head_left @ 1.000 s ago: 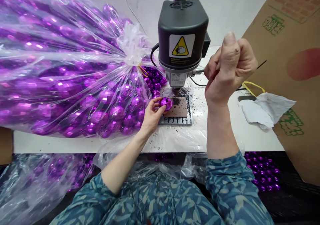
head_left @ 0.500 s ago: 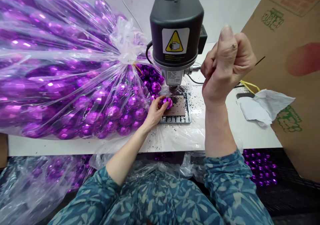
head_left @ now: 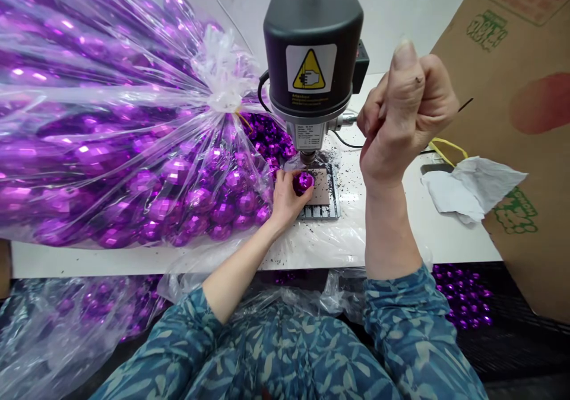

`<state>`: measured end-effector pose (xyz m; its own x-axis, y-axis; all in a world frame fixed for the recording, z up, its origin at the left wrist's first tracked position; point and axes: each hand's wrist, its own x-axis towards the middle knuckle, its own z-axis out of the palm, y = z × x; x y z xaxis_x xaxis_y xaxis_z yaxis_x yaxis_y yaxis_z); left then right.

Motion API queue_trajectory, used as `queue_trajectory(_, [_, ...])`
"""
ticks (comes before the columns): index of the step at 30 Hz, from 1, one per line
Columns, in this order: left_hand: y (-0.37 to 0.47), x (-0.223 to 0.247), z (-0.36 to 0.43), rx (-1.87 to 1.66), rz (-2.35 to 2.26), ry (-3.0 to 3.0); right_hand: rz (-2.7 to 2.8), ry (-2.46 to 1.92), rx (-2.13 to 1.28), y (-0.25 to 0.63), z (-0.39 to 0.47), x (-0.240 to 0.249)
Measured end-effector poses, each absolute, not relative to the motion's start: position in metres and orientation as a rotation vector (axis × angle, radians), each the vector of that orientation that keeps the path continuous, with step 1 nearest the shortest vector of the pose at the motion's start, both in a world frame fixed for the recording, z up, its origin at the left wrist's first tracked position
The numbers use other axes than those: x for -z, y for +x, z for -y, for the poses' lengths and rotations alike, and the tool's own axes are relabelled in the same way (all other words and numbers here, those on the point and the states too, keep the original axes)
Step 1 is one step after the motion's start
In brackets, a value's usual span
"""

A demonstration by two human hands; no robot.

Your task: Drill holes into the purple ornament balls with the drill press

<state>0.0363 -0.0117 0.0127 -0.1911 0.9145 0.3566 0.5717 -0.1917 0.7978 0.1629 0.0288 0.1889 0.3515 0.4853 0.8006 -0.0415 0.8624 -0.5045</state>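
Note:
My left hand (head_left: 287, 195) is closed around a shiny purple faceted ball (head_left: 304, 181), thumb and fingers on its sides. The ball is over the brown board (head_left: 320, 193) on the slotted metal base plate, just in front of and below the chuck (head_left: 307, 156) of a black bench drill press (head_left: 314, 38). Whether the ball touches the board I cannot tell. My right hand (head_left: 407, 112) is raised beside the machine in a fist, gripping its lever (head_left: 348, 119). The silver end of the lever runs into the machine; the fist hides the grip.
A big tied clear plastic bag (head_left: 222, 100) of purple balls fills the table's left side. Loose purple balls (head_left: 269, 142) lie behind it. Dark shavings litter the white table (head_left: 392, 234). At right are crumpled white paper (head_left: 465, 189) and a cardboard box (head_left: 525, 168). More purple balls (head_left: 463, 296) are below the table.
My left hand has moved slightly right with the purple ball, bringing it further over the board, near the chuck. My right hand has stayed almost still on the lever.

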Motion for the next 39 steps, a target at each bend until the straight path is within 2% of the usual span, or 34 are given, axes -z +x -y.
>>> queue_trajectory(12, [0.038, 0.003, 0.003, -1.472, -1.531, 1.801, 1.169, -0.477, -0.359, 0.162, -0.028, -0.187])
queue_trajectory(20, [0.042, 0.015, 0.005, -1.543, -1.438, 1.652, 1.164, -0.473, -0.347, 0.163, -0.027, -0.186])
queue_trajectory(39, [0.042, 0.015, 0.006, -1.53, -1.471, 1.673, 1.057, -0.359, -0.255, 0.166, -0.025, -0.145])
